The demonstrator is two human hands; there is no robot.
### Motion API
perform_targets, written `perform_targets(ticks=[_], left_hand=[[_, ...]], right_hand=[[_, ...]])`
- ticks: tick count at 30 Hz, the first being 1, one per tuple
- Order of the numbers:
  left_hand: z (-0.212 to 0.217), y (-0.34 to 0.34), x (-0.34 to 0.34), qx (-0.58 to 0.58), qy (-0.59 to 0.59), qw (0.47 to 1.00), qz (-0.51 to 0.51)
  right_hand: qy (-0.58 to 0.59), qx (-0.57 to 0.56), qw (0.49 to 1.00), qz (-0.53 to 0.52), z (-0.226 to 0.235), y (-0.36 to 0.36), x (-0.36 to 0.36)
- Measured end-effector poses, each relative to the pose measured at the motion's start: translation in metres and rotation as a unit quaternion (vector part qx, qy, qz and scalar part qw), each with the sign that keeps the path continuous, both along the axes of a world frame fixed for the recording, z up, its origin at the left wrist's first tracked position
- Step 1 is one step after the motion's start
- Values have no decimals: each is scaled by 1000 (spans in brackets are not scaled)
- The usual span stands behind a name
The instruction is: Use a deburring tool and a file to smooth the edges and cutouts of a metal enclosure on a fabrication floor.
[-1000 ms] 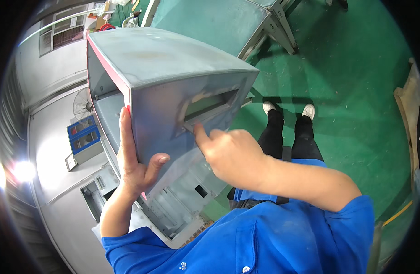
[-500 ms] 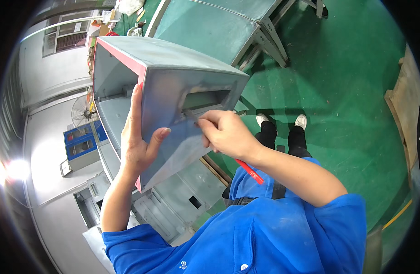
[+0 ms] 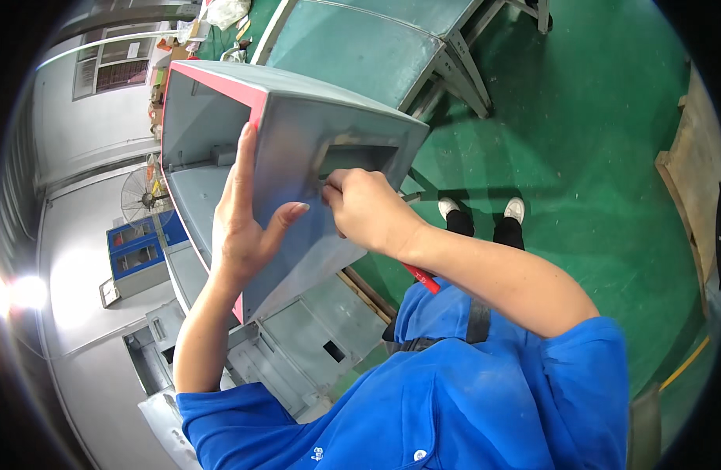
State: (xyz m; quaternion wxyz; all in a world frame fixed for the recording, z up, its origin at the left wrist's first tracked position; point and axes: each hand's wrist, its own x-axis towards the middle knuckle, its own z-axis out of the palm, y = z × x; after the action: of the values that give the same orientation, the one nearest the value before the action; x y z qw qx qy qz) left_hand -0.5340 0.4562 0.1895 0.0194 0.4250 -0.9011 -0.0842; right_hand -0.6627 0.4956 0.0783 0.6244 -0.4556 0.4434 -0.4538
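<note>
A grey metal cabinet (image 3: 298,243) with a pink-red front edge stands tilted before me, a rectangular cutout in its side. Flat along the front edge lies my left hand (image 3: 239,227), fingers stretched up and thumb spread on the side panel; it is open. My right hand (image 3: 372,211) is closed around what looks like a file with a red handle (image 3: 423,278), at the cutout's lower left corner. The handle sticks out below the hand towards my body. The blade is hidden behind the fingers.
Green-topped metal tables (image 3: 353,51) stand beyond the cabinet. More grey metal panels (image 3: 321,341) lie below it. A wire fan (image 3: 143,192) and a blue-framed cabinet (image 3: 137,251) stand at the left. Wooden boards (image 3: 686,180) edge the green floor at the right.
My right hand has moved up and left to the cutout, drawing the red handle along; less of it shows now. The cabinet's near corner and my left hand have shifted slightly right.
</note>
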Motion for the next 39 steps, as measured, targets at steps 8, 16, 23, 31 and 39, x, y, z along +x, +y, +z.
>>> perform_targets(ticks=[8,16,23,31,39], left_hand=[[3,-4,2,3,14,1000,-10],[5,-2,5,36,31,999,7],[5,-7,5,45,46,998,3],[5,-6,8,57,35,998,9],[7,-8,8,77,52,996,9]], right_hand=[[27,2,999,30,8,-3,-5],[49,-1,999,22,8,-11,-13],[77,-39,996,-14,6,-18,-29],[69,-55,996,-17,1,-28,-27],[86,-45,995,-6,7,-29,-33]])
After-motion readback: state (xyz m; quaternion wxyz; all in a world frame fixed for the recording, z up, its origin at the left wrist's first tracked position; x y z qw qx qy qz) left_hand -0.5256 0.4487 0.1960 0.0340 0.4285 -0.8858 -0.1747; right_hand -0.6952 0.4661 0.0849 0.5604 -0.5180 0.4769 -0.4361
